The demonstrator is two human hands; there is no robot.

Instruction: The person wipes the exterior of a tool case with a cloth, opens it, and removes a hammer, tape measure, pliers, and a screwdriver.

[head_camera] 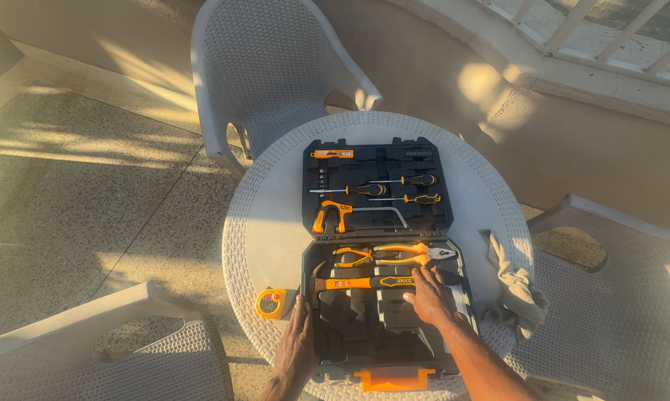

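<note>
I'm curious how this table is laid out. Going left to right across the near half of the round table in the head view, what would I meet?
Yellow tape measure → left hand on the edge of the open tool case → hammer → right hand on the hammer's handle → crumpled grey cloth.

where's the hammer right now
In the head view the hammer lies crosswise in the near half of the open tool case, just below the pliers. The right hand rests on its handle, and the left hand is at the case's left edge.
</note>
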